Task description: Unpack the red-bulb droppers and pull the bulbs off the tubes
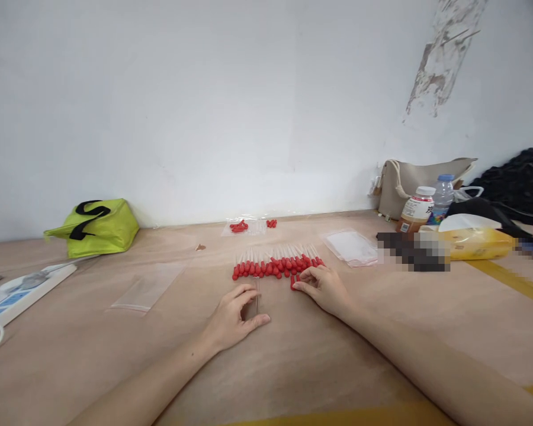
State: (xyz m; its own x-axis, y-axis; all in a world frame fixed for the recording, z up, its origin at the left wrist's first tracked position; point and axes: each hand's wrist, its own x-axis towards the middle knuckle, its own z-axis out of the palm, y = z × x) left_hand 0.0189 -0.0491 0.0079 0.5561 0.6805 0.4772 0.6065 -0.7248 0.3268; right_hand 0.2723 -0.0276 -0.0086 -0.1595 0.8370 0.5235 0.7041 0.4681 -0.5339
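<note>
Red bits (pixel 294 283) pointed away from you, just left of your right hand (pixel 325 288), couldn't tell if gripped; left hand (pixel 235 316) gaped wide, farther off.

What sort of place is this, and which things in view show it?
Probably a makeshift indoor worktable against a scuffed wall: red-tipped sticks lie in a row, with clear plastic bags and a power strip on the same surface.

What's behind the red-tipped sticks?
Toward the wall, small red pieces lie with clear plastic. Whatever the red-tipped sticks themselves cover can't be seen.
</note>
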